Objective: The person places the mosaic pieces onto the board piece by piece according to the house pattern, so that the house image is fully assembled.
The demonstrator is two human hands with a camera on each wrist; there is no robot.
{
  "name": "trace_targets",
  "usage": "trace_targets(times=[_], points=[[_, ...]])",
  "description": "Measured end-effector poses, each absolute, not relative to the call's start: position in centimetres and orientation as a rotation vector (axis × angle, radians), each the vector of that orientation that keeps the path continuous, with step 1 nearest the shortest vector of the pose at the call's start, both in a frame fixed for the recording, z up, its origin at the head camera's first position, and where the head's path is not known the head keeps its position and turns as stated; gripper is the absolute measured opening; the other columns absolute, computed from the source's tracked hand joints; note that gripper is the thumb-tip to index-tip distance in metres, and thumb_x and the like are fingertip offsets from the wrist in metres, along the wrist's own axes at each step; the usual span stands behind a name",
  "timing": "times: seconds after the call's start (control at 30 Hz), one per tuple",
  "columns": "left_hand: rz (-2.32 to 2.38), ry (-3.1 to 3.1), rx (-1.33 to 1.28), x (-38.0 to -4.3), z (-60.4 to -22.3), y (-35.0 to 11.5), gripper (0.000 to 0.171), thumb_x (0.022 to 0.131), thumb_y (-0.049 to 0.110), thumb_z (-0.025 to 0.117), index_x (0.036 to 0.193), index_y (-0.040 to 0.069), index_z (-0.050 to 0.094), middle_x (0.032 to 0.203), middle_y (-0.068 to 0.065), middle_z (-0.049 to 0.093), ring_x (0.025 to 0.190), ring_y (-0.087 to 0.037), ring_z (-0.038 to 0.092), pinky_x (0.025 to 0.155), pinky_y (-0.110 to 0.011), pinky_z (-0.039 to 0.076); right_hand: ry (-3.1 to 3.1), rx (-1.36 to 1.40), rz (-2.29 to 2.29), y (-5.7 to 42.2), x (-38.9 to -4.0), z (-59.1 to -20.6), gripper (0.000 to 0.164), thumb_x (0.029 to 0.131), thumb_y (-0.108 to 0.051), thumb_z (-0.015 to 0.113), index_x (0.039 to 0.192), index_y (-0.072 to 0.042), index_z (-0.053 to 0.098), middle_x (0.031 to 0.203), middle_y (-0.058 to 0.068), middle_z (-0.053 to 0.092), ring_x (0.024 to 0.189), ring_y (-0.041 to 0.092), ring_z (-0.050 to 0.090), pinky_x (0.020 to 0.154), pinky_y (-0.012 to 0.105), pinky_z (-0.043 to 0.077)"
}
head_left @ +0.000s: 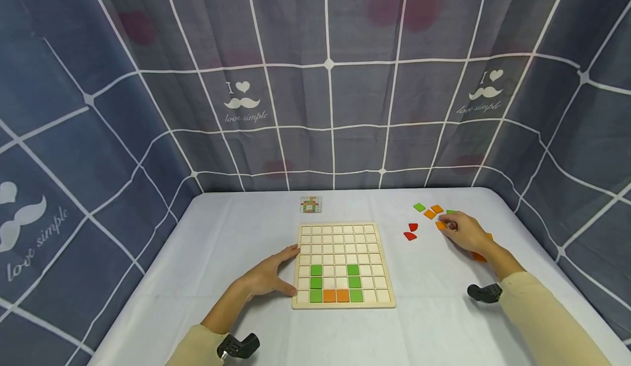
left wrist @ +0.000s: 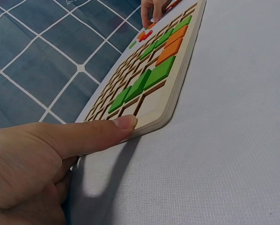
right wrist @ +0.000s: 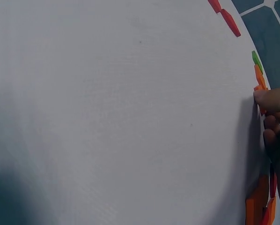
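Note:
A wooden grid board (head_left: 386, 278) lies on the white table. Green tiles (head_left: 316, 282) form two columns in its lower rows, with two orange tiles (head_left: 336, 296) between them in the bottom row. My left hand (head_left: 263, 276) rests at the board's left edge, thumb and fingers spread; the thumb (left wrist: 95, 136) is straight and touches the corner in the left wrist view. My right hand (head_left: 465, 233) is at the loose pieces on the right, thumb and index finger pinching an orange tile (head_left: 440, 226). The right hand partly hides pieces beneath and behind it.
Two red pieces (head_left: 411, 235) lie between the board and my right hand. A loose green tile (head_left: 419, 207) and orange tiles (head_left: 433, 211) lie farther back. A small pattern card (head_left: 311, 205) lies behind the board. A dark checked curtain (head_left: 296, 97) surrounds the table.

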State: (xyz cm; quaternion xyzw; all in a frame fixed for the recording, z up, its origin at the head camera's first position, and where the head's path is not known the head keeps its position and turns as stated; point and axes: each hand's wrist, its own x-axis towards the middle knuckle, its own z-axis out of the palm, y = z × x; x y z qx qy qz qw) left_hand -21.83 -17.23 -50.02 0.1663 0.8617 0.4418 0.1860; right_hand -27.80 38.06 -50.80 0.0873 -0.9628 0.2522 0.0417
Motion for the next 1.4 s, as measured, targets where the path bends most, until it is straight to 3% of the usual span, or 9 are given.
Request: trace_targets(times=[0.2, 0.3, 0.47, 0.67, 1.03, 1.4], points=[[1.238, 2.425, 0.474, -21.7, -50.0, -17.2, 0.110, 0.063, 0.013, 0.098, 0.158, 0.011, 0.044, 0.168, -0.008, 0.027, 0.155, -0.037, 0.016, 0.121, -0.062, 0.014, -2.914, 0.353, 0.698, 37.8, -27.6, -50.9, 0.027, 0.096, -0.003, 0.069, 0.121, 0.008, 0.069, 0.103, 0.018, 0.059, 0.085, 0.028, 0.053, 0.077, 0.048, 0.046], [1.244, 2.420, 0.473, -21.7, -50.0, -17.2, 0.109, 0.063, 0.012, 0.098, 0.158, 0.011, 0.044, 0.168, -0.007, 0.027, 0.155, -0.037, 0.016, 0.121, -0.062, 0.014, -2.898, 0.375, 0.677, 37.6, -27.5, -51.1, 0.025, 0.097, -0.002, 0.068, 0.120, 0.009, 0.067, 0.110, 0.024, 0.060, 0.091, 0.033, 0.057, 0.084, 0.053, 0.050], [1.248, 2.421, 0.475, -21.8, -50.0, -17.2, 0.110, 0.062, 0.013, 0.098, 0.158, 0.011, 0.044, 0.168, -0.007, 0.028, 0.155, -0.037, 0.016, 0.121, -0.063, 0.013, -2.903, 0.369, 0.689, 37.4, -27.6, -51.1, 0.026, 0.100, -0.006, 0.065, 0.119, 0.013, 0.064, 0.115, 0.029, 0.059, 0.105, 0.043, 0.058, 0.097, 0.063, 0.045], [1.253, 2.420, 0.477, -21.8, -49.9, -17.2, 0.110, 0.062, 0.012, 0.098, 0.158, 0.010, 0.044, 0.168, -0.007, 0.028, 0.155, -0.037, 0.015, 0.121, -0.062, 0.011, -2.896, 0.390, 0.723, 37.0, -27.6, -50.5, 0.032, 0.101, -0.010, 0.066, 0.120, 0.015, 0.061, 0.113, 0.029, 0.059, 0.104, 0.043, 0.056, 0.096, 0.062, 0.046], [1.255, 2.421, 0.456, -21.7, -49.8, -17.0, 0.109, 0.062, 0.012, 0.098, 0.157, 0.010, 0.045, 0.168, -0.008, 0.028, 0.155, -0.038, 0.015, 0.121, -0.063, 0.011, -2.800, 0.586, 0.768, 32.7, -28.0, -48.4, 0.023, 0.097, -0.005, 0.072, 0.115, 0.008, 0.066, 0.100, 0.011, 0.063, 0.089, 0.025, 0.054, 0.079, 0.041, 0.049], [1.250, 2.426, 0.468, -21.7, -49.8, -17.0, 0.110, 0.061, 0.011, 0.098, 0.157, 0.009, 0.044, 0.168, -0.009, 0.029, 0.155, -0.039, 0.016, 0.121, -0.062, 0.012, -2.822, 0.759, 0.808, 26.9, -28.0, -47.7, 0.018, 0.097, -0.007, 0.072, 0.112, 0.002, 0.068, 0.099, 0.005, 0.065, 0.082, 0.017, 0.055, 0.073, 0.035, 0.051]])
